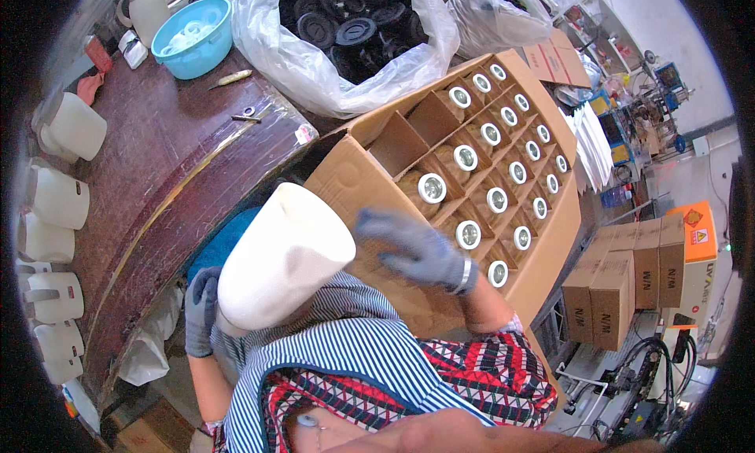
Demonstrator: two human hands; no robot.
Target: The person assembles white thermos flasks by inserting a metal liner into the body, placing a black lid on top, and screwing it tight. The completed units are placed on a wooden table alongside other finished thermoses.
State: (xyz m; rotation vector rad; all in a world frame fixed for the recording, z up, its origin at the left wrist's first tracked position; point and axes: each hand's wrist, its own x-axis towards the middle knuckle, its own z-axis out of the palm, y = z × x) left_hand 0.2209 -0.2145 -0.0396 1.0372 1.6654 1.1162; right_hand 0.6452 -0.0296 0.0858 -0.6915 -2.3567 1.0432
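My left hand, in a grey glove, grips the narrow end of a large white plastic jug body held in front of my chest, its wide end pointing up and away. My right hand, also gloved and blurred, hovers open beside the jug's wide end, above the near wall of a cardboard box. The box is split by cardboard dividers into cells. Most cells hold upright containers with round silver lids; two cells at the near left corner look empty.
A dark red table on the left carries a row of white jug bodies along its edge, a blue bowl, and a clear bag of black round parts. Stacked brown cartons and machinery stand on the right.
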